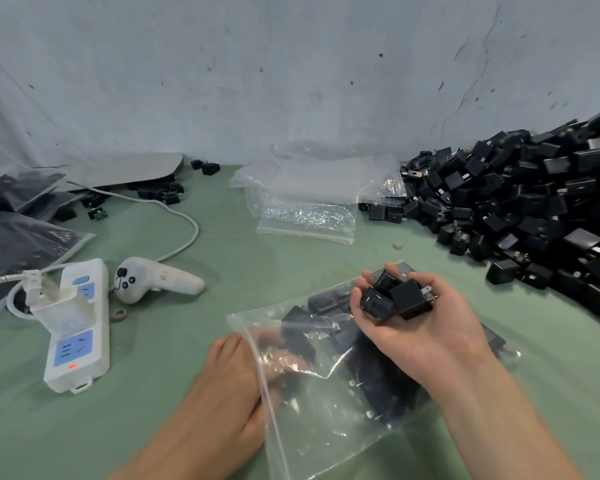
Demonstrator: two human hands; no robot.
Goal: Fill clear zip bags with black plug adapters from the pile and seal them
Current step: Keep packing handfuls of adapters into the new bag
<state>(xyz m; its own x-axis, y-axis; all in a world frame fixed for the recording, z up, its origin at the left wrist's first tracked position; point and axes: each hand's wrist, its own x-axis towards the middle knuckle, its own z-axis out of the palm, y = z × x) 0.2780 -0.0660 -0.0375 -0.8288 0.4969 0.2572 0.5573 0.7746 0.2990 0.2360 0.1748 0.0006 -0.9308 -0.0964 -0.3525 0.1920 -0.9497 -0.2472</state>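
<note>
Your left hand (236,386) pinches the bag (326,417) at 6 o'clock to hold its mouth open. Your right hand (426,334), its grip cupped round a few plugs (395,299), hovers above the bag to drop them in. The pile (534,209) sits at 2 o'clock on the green worktop (84,427), against a grey wall (291,64).

The worktop (222,244) is plain sage green. Black plug adapters (534,209) heap at the right, with clear bags (309,188) at centre. At lower left a white power strip (84,363) has blue sockets (one red light glows). The wall (291,64) is grey-blue, dark-flecked.
</note>
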